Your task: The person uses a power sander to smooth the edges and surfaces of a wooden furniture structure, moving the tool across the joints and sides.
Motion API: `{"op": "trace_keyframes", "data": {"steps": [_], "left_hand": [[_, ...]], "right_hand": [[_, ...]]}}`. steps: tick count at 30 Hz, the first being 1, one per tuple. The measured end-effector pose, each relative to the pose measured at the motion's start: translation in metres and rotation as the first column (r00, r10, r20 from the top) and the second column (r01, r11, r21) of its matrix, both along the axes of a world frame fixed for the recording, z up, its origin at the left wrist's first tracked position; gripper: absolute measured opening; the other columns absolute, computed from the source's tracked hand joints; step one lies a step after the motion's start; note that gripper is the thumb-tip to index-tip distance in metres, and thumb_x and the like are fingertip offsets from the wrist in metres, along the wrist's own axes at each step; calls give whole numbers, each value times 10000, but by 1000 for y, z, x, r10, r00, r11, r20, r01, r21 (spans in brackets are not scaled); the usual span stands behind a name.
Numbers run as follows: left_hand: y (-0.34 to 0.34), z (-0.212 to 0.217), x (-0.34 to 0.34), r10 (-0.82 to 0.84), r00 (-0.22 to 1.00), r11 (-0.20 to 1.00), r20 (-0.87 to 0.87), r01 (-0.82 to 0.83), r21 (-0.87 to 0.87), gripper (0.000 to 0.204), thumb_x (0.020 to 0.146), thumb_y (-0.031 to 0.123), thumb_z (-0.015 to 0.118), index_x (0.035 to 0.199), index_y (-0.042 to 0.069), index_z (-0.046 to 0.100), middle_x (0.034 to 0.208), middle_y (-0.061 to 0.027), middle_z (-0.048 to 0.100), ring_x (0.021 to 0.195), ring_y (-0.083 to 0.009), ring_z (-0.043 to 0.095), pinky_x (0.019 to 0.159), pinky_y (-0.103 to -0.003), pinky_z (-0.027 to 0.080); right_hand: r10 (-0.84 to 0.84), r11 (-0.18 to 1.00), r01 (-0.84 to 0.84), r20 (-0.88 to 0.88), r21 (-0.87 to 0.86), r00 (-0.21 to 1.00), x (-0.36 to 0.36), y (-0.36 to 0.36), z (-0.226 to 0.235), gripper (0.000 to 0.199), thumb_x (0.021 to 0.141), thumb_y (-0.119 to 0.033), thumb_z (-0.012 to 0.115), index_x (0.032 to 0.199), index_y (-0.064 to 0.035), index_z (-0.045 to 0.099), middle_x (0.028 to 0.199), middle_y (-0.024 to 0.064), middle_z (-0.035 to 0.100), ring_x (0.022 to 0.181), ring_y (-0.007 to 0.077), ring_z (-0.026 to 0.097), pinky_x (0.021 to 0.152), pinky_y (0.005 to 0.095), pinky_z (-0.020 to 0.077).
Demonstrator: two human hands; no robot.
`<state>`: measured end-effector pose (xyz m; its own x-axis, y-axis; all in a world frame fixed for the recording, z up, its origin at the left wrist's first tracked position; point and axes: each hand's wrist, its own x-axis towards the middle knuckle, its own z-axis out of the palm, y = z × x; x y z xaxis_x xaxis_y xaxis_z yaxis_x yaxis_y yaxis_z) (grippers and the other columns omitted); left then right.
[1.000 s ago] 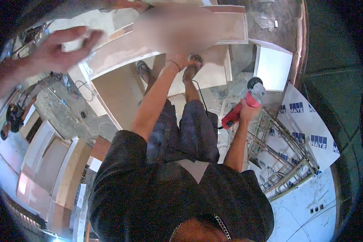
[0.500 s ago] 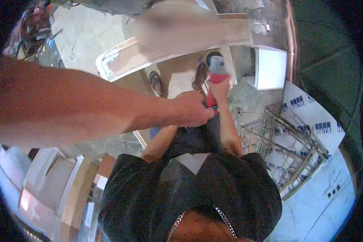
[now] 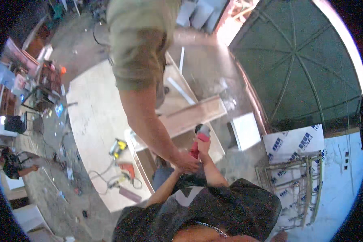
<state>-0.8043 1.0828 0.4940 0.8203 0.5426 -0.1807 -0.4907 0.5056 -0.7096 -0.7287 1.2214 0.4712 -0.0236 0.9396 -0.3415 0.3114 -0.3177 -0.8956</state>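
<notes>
My right hand (image 3: 203,146) grips a red angle grinder (image 3: 197,144) with a grey head, held out in front of my chest above a wooden frame (image 3: 213,147). My left forearm reaches toward the same spot, and my left hand (image 3: 176,171) is mostly covered by a co-worker's hand (image 3: 187,162). That co-worker, in an olive shirt (image 3: 139,44), stands right in front of me with one bare arm stretched down to my hands. Whether my left fingers hold anything I cannot tell.
A large plywood sheet (image 3: 92,121) lies on the floor at left with a yellow drill (image 3: 117,147), an orange drill (image 3: 127,167) and cables. A wooden plank (image 3: 195,116), a white box (image 3: 246,131) and a metal frame (image 3: 296,183) surround me. Another person (image 3: 8,163) crouches far left.
My right hand brought the grinder from my right side to the centre. The co-worker's arm swung in from the left and its hand now rests at my left hand. My view tilted upward.
</notes>
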Motion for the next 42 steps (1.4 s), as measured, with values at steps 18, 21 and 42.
{"op": "trace_keyframes", "data": {"steps": [18, 21, 42], "left_hand": [[-33, 25, -58, 584, -753, 809, -304, 510, 292, 562, 774, 277, 743, 1238, 36, 537, 1246, -189, 568, 1210, -334, 500, 1024, -415, 388], [-6, 36, -63, 583, -813, 810, -3, 580, 81, 542, 804, 258, 702, 1271, 52, 519, 1280, -199, 539, 1204, -366, 494, 1020, -434, 388], [-244, -151, -73, 182, 81, 975, -980, -145, 169, 519, 825, 385, 669, 1199, 32, 604, 1032, -111, 669, 915, -228, 639, 783, -350, 520]], "right_hand": [[-457, 874, 454, -614, -175, 643, -15, 74, 12, 251, 787, -181, 730, 985, -101, 600, 863, -5, 578, 736, 161, 587, 671, 321, 515], [-443, 848, 511, -717, -140, 538, -24, 105, 43, 190, 810, -190, 692, 948, -116, 584, 822, -15, 551, 716, 156, 579, 671, 324, 514], [-297, 953, 80, -852, -291, 432, -71, 180, 116, 409, 876, -443, 629, 1119, -120, 567, 1028, 65, 663, 917, 239, 655, 747, 426, 567]]}}
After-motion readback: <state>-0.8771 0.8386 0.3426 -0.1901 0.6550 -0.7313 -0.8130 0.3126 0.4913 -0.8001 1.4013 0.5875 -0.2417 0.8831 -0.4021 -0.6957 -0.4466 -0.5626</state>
